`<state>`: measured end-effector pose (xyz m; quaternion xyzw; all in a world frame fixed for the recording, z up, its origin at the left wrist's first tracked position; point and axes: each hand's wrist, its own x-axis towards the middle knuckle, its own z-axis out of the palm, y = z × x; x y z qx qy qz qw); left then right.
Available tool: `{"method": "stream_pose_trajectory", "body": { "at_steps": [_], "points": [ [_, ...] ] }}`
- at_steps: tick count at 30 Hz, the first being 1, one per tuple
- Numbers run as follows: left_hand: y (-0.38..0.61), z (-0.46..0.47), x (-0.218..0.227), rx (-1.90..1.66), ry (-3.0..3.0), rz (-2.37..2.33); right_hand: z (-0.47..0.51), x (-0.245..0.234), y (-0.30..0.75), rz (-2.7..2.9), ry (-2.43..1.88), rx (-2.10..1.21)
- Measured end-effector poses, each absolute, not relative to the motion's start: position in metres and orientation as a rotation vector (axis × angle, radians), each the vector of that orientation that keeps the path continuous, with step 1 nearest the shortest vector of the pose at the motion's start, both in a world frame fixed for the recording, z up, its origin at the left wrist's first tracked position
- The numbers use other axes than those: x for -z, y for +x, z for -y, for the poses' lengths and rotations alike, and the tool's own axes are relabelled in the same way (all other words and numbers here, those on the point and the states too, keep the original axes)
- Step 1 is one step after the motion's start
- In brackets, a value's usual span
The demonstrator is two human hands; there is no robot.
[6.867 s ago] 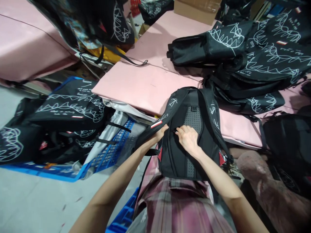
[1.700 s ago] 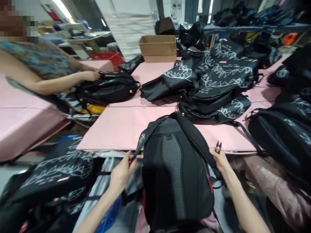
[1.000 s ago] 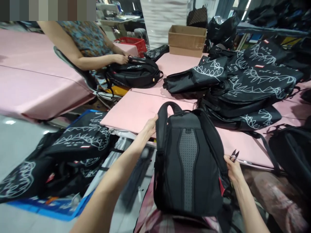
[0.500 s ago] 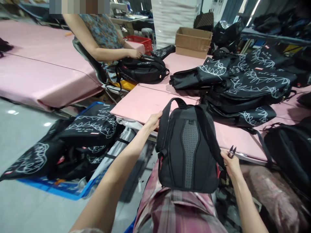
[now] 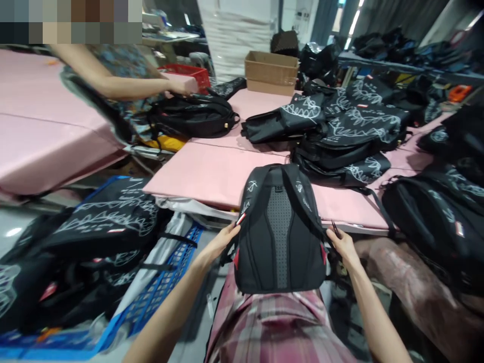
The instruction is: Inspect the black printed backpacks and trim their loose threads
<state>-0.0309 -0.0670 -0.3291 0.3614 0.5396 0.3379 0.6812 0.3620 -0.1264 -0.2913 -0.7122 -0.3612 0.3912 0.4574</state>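
A black backpack (image 5: 260, 252) stands upright on my lap with its padded back panel facing me and its top against the table edge. Along its left side, my left hand (image 5: 226, 241) is closed on the shoulder strap near a small red-and-white tag. At the right side, my right hand (image 5: 343, 246) pinches the other strap, and a pair of dark thread snips (image 5: 335, 229) sticks up out of the same hand. Both straps are spread outward from the panel. White scribble prints show near the bag's top corners.
Black printed backpacks (image 5: 363, 126) lie piled on the pink table (image 5: 200, 166), with another backpack (image 5: 427, 227) at right. A blue crate (image 5: 151, 297) full of bags stands at left. Across the table, a co-worker (image 5: 124, 75) handles a backpack near a cardboard box (image 5: 270, 73).
The backpack has turned more squarely toward me, its straps lying nearer the panel. My left hand has moved lower along its side. The view has swung right.
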Motion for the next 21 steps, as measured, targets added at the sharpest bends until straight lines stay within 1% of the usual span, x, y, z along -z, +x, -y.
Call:
{"method": "stream_pose_trajectory", "body": {
  "at_steps": [2,6,11,14,16,18,19,21],
  "points": [
    [-0.033,0.079,0.334,-0.654,0.825,-1.205,0.137,0.289,0.361,0.987,-1.84,-0.901],
    [-0.039,0.087,0.339,-0.51,0.736,-1.231,0.163,0.276,0.326,1.381,-2.099,-0.672],
    [-0.026,0.078,0.345,-0.524,0.618,-1.213,0.164,0.27,0.271,1.746,-2.442,-0.555],
    [-0.011,0.085,0.34,-0.607,0.676,-1.337,0.157,0.27,0.271,1.768,-2.377,-0.55],
    [-0.002,0.098,0.327,-0.736,0.723,-1.423,0.162,0.266,0.285,1.729,-2.252,-0.608],
    [0.003,0.112,0.305,-0.884,0.821,-1.47,0.17,0.258,0.31,1.628,-2.149,-0.667],
    [0.001,0.115,0.291,-0.942,0.887,-1.459,0.171,0.255,0.324,1.543,-2.135,-0.631],
    [-0.016,0.115,0.26,-1.012,1.045,-1.49,0.163,0.25,0.352,1.342,-2.157,-0.436]
  ]
}}
